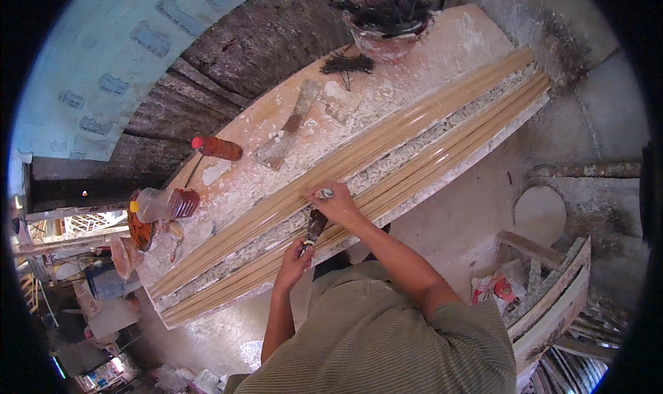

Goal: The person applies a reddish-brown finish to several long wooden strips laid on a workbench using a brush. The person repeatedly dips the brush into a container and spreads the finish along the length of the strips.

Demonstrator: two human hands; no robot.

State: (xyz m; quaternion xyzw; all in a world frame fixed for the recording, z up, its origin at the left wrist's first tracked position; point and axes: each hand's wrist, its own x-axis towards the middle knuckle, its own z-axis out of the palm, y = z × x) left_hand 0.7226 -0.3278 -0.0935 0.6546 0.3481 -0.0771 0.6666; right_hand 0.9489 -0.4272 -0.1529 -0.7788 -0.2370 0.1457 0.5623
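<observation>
Two long rows of thin wooden strips (414, 131) lie slantwise across a plaster-smeared table (242, 194), with a rough whitish band (387, 173) between them. Over the nearer row, my left hand (295, 261) is closed around the lower end of a flat, dark putty knife (317, 224). My right hand (336, 204) is over the far row, by the upper end of this tool. Its fingers are curled, with a small whitish thing at them that is too small to name.
Behind the strips lie a wide scraper (276, 145) and a red-capped bottle (219, 148). Clear plastic bottles (166, 204) stand at the left end. A crusted bucket (387, 38) with dark fibres stands at the far edge. Wooden frame pieces (552, 304) rest at right.
</observation>
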